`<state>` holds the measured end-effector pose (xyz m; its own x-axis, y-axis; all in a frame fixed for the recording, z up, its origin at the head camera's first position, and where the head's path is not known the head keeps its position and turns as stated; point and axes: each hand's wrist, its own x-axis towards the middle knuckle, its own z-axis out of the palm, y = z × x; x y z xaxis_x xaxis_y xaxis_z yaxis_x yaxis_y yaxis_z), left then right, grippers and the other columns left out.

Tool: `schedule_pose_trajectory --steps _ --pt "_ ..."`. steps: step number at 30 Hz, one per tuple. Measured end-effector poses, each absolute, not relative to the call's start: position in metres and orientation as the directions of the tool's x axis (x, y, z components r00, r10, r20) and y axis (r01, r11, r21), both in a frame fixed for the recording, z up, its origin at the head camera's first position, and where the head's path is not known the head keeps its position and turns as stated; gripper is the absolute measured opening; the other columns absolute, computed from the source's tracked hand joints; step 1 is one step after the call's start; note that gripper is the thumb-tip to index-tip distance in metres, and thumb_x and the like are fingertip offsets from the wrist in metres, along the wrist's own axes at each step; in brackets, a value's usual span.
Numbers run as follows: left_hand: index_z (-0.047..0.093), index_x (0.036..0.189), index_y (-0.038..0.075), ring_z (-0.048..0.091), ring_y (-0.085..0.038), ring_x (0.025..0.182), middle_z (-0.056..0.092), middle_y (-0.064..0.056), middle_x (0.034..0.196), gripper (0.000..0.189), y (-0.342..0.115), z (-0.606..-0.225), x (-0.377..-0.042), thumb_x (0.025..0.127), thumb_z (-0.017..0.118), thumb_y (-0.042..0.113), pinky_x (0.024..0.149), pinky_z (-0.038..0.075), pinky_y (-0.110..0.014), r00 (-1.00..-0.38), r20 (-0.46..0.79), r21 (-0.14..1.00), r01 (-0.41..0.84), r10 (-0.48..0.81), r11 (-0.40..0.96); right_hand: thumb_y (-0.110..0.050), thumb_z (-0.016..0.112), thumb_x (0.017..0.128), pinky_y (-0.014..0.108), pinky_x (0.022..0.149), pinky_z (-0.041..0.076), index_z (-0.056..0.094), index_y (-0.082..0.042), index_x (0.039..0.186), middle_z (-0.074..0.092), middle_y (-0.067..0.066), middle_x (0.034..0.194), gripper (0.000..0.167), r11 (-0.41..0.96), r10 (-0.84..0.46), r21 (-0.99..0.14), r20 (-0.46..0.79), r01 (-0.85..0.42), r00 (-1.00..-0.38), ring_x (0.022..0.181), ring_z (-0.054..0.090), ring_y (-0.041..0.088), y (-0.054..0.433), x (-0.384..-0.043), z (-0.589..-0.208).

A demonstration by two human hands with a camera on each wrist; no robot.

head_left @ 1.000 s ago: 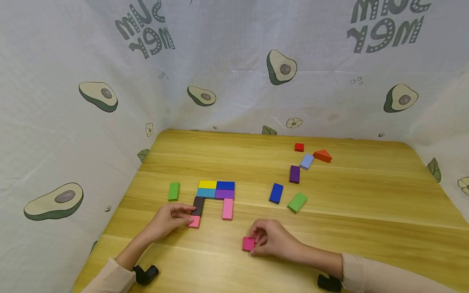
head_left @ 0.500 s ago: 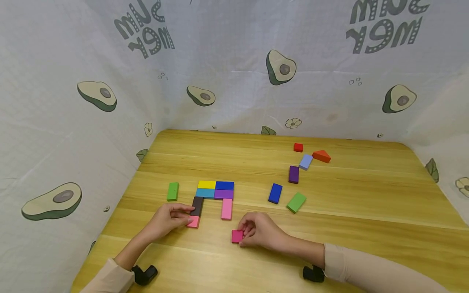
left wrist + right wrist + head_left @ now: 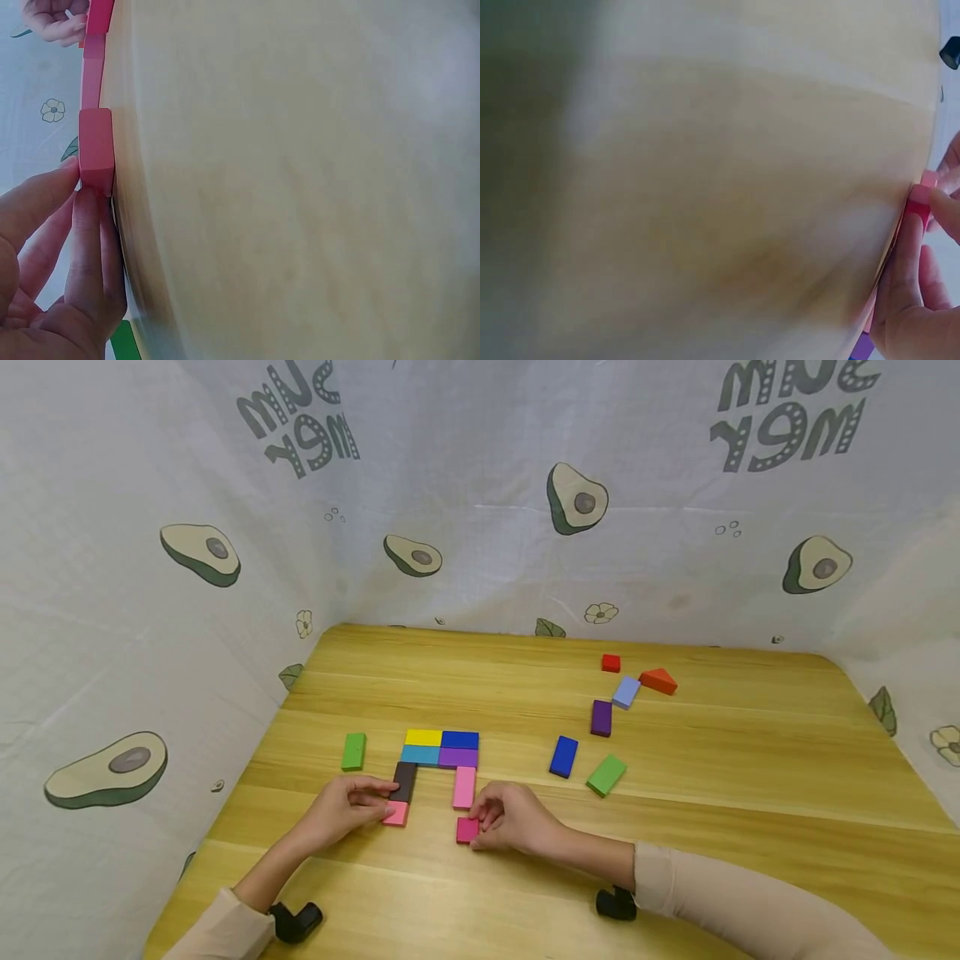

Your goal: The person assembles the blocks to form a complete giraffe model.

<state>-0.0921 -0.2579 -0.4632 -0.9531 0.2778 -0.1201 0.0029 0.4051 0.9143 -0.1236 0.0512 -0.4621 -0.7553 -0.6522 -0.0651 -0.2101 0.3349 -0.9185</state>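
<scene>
My left hand (image 3: 347, 810) rests at the lower left of a block arrangement. Its thumb touches a small pink block (image 3: 398, 816) and a fingertip lies on the dark brown block (image 3: 404, 783) above it. In the left wrist view, nearly straight fingers meet one end of the pink block (image 3: 95, 142). My right hand (image 3: 521, 822) pinches a small magenta block (image 3: 466, 830) between thumb and fingers, just below the upright long pink block (image 3: 464, 787). Yellow (image 3: 424, 738), blue (image 3: 460, 741), light blue (image 3: 421, 756) and purple (image 3: 457, 758) blocks form the top.
A green block (image 3: 354, 752) lies left of the arrangement. To the right are a blue block (image 3: 564, 756), another green block (image 3: 606, 775), a dark purple block (image 3: 602, 717), a pale blue block (image 3: 626, 692), a red block (image 3: 611, 663) and an orange-red triangle (image 3: 659, 680). A printed curtain (image 3: 487, 577) stands behind.
My right hand has moved left and slightly away from me with the magenta block, bringing it below the long pink block. My left hand has stayed in place.
</scene>
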Motion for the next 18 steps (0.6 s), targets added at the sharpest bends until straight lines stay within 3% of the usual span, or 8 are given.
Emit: schedule_pose_trajectory --steps 18 --pt "0.067 0.123 -0.007 0.070 -0.026 0.093 0.066 -0.023 0.119 0.036 -0.2583 -0.4640 -0.0933 0.091 0.074 0.010 0.073 0.059 -0.027 -0.954 -0.123 0.916 -0.002 0.275 0.401 0.001 0.088 0.072 0.022 0.059 0.051 0.069 -0.001 0.090 0.061 0.007 0.080 0.026 0.348 -0.651 -0.904 -0.042 -0.249 -0.758 0.069 0.058 0.014 0.0421 -0.1323 -0.4630"
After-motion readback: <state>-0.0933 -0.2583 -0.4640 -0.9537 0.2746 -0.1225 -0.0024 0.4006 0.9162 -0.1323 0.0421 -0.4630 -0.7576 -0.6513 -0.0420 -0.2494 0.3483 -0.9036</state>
